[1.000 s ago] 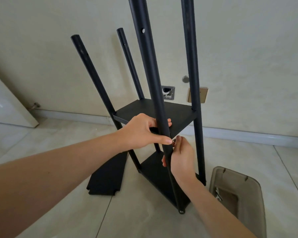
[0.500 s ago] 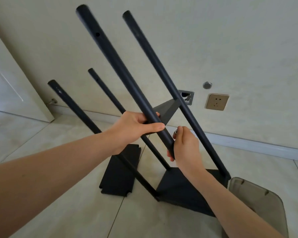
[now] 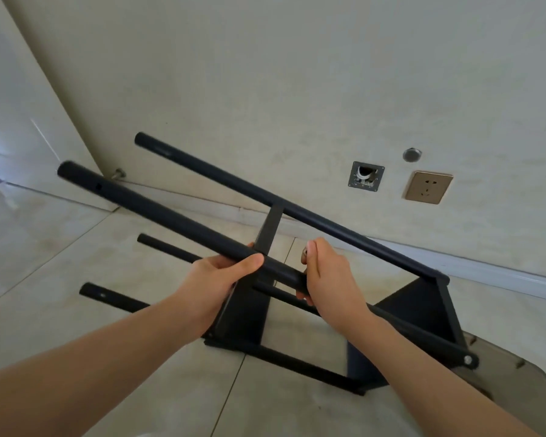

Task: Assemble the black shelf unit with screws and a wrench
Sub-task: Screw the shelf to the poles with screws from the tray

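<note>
Two hands on a black shelf unit (image 3: 312, 298) tipped far over above the tiled floor (image 3: 60, 263).

Four poles slant up-left; two shelf boards sit fixed between them, a screw head (image 3: 468, 360) shows at the near pole's foot. Left hand (image 3: 216, 279) wraps the near pole (image 3: 158, 212), thumb on top. Right hand (image 3: 330, 279) curls round the same pole just beside it, fingertips pinching a small metal part (image 3: 304, 255), likely a screw. Grey plastic bin (image 3: 524, 389) near the unit's base, lower right. Wall socket (image 3: 427, 187) and open wall box (image 3: 365, 176) behind.
</note>
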